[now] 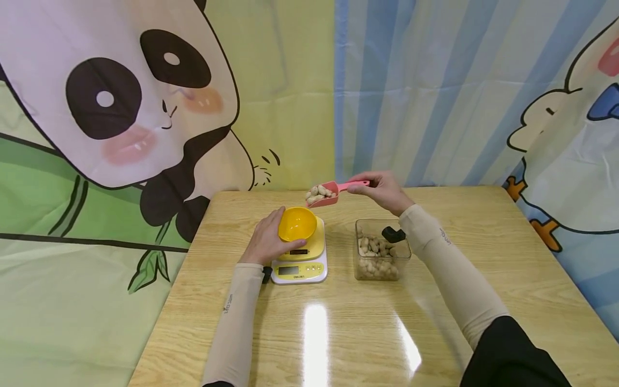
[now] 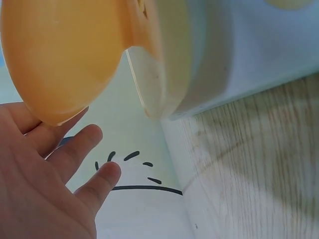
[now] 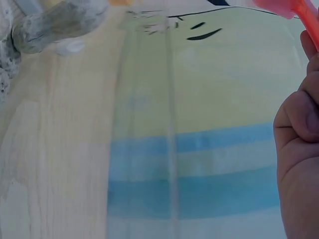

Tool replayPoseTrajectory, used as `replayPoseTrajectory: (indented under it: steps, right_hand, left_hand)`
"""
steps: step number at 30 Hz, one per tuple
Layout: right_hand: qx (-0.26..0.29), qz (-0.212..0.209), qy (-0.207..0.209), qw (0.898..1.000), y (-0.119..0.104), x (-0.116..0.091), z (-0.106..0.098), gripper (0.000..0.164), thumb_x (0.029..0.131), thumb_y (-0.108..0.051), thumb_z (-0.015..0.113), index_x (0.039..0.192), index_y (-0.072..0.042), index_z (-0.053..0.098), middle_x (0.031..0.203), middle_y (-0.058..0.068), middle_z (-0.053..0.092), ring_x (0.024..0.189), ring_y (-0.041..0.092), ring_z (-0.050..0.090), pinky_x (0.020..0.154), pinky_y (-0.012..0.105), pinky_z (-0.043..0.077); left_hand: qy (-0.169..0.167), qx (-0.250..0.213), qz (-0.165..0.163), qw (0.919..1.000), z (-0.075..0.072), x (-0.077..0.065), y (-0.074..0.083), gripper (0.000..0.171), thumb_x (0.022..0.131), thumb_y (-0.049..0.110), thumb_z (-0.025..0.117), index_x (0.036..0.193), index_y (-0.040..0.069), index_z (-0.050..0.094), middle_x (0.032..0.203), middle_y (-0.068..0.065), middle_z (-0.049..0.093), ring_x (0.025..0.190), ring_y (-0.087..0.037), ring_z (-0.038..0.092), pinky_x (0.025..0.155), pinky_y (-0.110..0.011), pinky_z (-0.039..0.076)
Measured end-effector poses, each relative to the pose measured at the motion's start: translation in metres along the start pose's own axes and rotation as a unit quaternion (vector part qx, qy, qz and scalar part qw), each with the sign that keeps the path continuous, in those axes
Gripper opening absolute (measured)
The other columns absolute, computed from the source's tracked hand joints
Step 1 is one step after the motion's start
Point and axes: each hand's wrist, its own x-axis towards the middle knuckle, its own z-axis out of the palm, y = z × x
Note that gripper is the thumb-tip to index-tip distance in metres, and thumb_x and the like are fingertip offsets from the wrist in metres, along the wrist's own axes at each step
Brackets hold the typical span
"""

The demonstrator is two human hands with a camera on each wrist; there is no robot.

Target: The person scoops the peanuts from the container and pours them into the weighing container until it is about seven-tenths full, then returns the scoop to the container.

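Note:
A small yellow bowl (image 1: pixel 296 225) sits on a yellow and white kitchen scale (image 1: pixel 300 270). My left hand (image 1: pixel 268 239) holds the bowl at its left side, thumb along the front and fingers toward the back; the left wrist view shows fingertips against the bowl's (image 2: pixel 65 55) outer wall. With my right hand (image 1: pixel 384 191) I grip the handle of a pink scoop (image 1: pixel 331 200) raised above the table. Peanuts in the shell (image 1: pixel 318 193) fill the scoop, whose mouth points left, up behind the bowl's right rim. In the right wrist view only part of the scoop (image 3: pixel 308 20) shows.
A clear plastic container (image 1: pixel 358 266) with more peanuts (image 1: pixel 376 247) stands right of the scale, below my right forearm. Everything rests on a wooden table (image 1: pixel 348 333). A printed curtain (image 1: pixel 290 97) hangs along the table's far edge.

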Motion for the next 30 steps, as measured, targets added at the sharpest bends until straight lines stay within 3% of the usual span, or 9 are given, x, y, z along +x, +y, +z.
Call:
replayPoseTrajectory:
  steps: [5,11,14,21,30]
  right_hand:
    - [-0.033,0.005,-0.021,0.999,0.004,0.008,0.014,0.023,0.093,-0.017,0.077,0.112,-0.005,0.078,0.085,0.009,0.068,0.064,0.018,0.043,0.056,0.025,0.038]
    - [-0.059,0.012,-0.071,0.996,0.008,0.014,0.032,0.026,0.092,-0.033,0.077,0.11,-0.014,0.079,0.091,0.007,0.072,0.066,0.02,0.049,0.057,0.028,0.042]
    - [-0.076,0.004,-0.092,0.993,0.01,0.016,0.038,0.027,0.091,-0.037,0.077,0.108,-0.016,0.079,0.082,0.008,0.069,0.061,0.02,0.044,0.054,0.028,0.038]
    - [-0.157,-0.029,-0.124,0.979,0.009,0.016,0.043,0.025,0.091,-0.038,0.076,0.109,-0.02,0.079,0.087,-0.004,0.071,0.062,0.019,0.051,0.056,0.031,0.044]
    - [-0.202,-0.049,-0.139,0.968,-0.01,0.017,0.044,0.026,0.091,-0.032,0.078,0.112,-0.015,0.078,0.088,-0.005,0.07,0.067,0.017,0.054,0.06,0.031,0.047]
  left_hand:
    - [-0.002,0.001,-0.004,1.0,-0.001,-0.001,0.0,0.121,0.071,0.081,0.07,0.161,0.014,0.027,0.159,-0.007,0.039,0.138,-0.036,0.041,0.114,-0.058,0.032]
    - [-0.011,0.002,-0.007,0.9999,-0.003,-0.001,0.0,0.122,0.071,0.082,0.069,0.162,0.014,0.025,0.161,-0.008,0.036,0.141,-0.037,0.039,0.116,-0.059,0.03]
    - [-0.015,0.003,-0.005,0.9999,-0.002,-0.001,0.001,0.121,0.072,0.08,0.07,0.162,0.013,0.024,0.161,-0.009,0.035,0.142,-0.037,0.037,0.117,-0.059,0.028]
    - [-0.017,-0.003,-0.012,0.9998,0.0,-0.002,0.003,0.121,0.072,0.076,0.074,0.163,0.015,0.022,0.161,-0.006,0.035,0.142,-0.034,0.038,0.118,-0.057,0.028]
    - [-0.019,-0.005,-0.019,0.9996,-0.003,-0.002,0.004,0.122,0.071,0.08,0.071,0.162,0.015,0.024,0.162,-0.006,0.033,0.143,-0.035,0.036,0.117,-0.058,0.029]
